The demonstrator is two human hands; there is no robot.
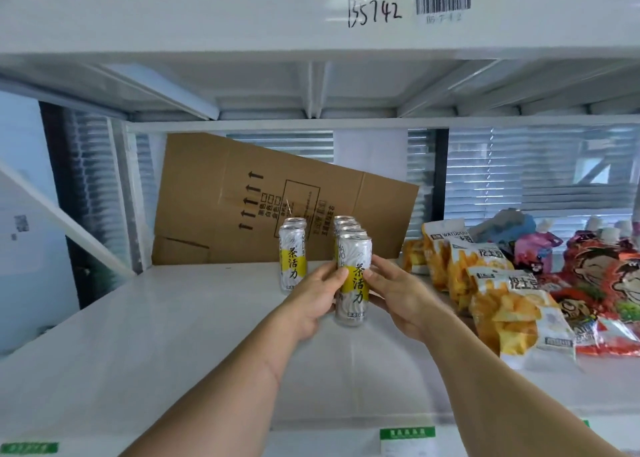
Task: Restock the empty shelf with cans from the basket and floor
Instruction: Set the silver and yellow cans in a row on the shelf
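My left hand [313, 300] and right hand [398, 297] clasp the front can [353, 283] on the shelf [138, 335]; snack bags [502, 304] crowd its right edge, flattened cardboard [277, 196] seemingly leaning behind.

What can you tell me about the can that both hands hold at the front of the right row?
The front can is a tall slim metal can, silver-white with swirl patterns and a yellow band bearing black Chinese characters. It stands upright on the white shelf, closed, heading the right row of like cans. The left hand grips its left side, the right hand its right.
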